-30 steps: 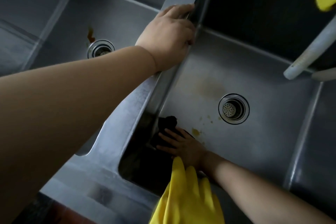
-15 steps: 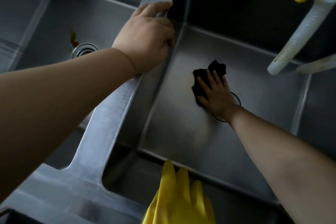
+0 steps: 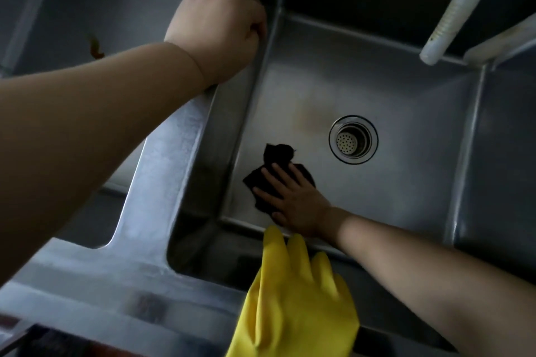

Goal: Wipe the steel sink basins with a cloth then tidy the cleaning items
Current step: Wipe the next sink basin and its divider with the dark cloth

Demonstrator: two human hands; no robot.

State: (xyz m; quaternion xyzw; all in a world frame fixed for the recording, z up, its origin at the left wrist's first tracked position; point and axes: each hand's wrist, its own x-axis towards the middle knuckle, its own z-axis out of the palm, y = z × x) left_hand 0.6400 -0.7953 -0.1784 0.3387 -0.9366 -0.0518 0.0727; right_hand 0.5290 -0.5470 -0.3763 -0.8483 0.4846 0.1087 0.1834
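Now the right hand (image 3: 293,200) lies flat, fingers spread, pressing the black cloth (image 3: 274,171) against the floor of the right basin (image 3: 406,182), toward seven o'clock from the drain (image 3: 353,140) and close to the basin's near-left corner. Half a second ago the same hand and cloth sat further up the floor, over the drain's left side and on the brownish smear; a second ago they were down in this near corner. So the cloth is travelling out and back in long strokes, and this is the return leg.

What that means: the yellow-brown specks that lay between drain and cloth a second ago no longer show, so the wiping looks effective there. A faint tan haze (image 3: 307,113) at about ten o'clock from the drain persists, so I judge this basin not yet finished.

The left hand (image 3: 217,23) is clenched over the steel divider (image 3: 174,153) between the basins, as it was in both earlier views, bracing the body.

The left basin (image 3: 121,23) carries a reddish-brown stain (image 3: 95,49) that appears untouched, so that half of the job seems to lie ahead.

A yellow rubber glove (image 3: 295,304) hangs over the near rim at six o'clock, and two pale tubes (image 3: 452,9) reach in from one o'clock; tidying them comes later.
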